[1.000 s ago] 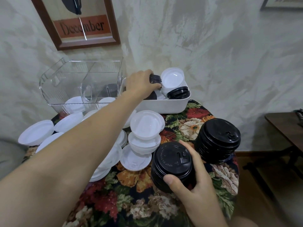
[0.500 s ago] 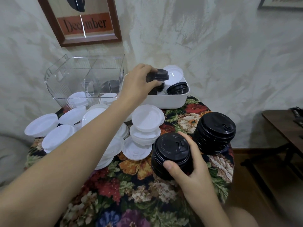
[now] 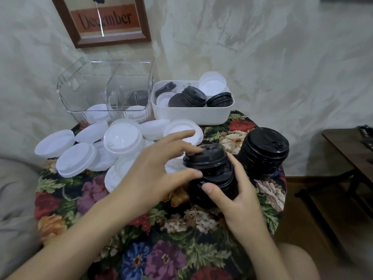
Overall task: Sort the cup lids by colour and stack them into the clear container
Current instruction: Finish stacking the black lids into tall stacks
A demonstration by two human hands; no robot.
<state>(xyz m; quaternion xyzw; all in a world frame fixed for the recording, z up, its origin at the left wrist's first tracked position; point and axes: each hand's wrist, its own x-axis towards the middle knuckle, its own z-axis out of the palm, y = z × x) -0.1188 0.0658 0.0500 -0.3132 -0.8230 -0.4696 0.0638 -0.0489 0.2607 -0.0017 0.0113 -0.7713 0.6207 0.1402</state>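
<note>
My left hand (image 3: 155, 170) pinches a single black lid (image 3: 207, 158) between thumb and fingers, its index finger pointing out straight. The lid sits tilted on top of a short black lid stack (image 3: 216, 184), which my right hand (image 3: 240, 201) grips from the near right side. A taller black stack (image 3: 264, 152) stands just to the right. Several loose white lids (image 3: 121, 138) lie spread over the left of the table. The clear container (image 3: 84, 85) stands at the back left, with white lids showing through its lower front wall.
A white bin (image 3: 191, 115) at the back middle holds mixed black and white lids. The small round table has a floral cloth (image 3: 161, 239). A dark wooden table (image 3: 351, 148) stands at the right. A framed picture (image 3: 105, 19) hangs on the wall behind.
My left hand lifted a black lid out of the white bin and brought it back and down onto the stack in my right hand. The right hand kept its grip.
</note>
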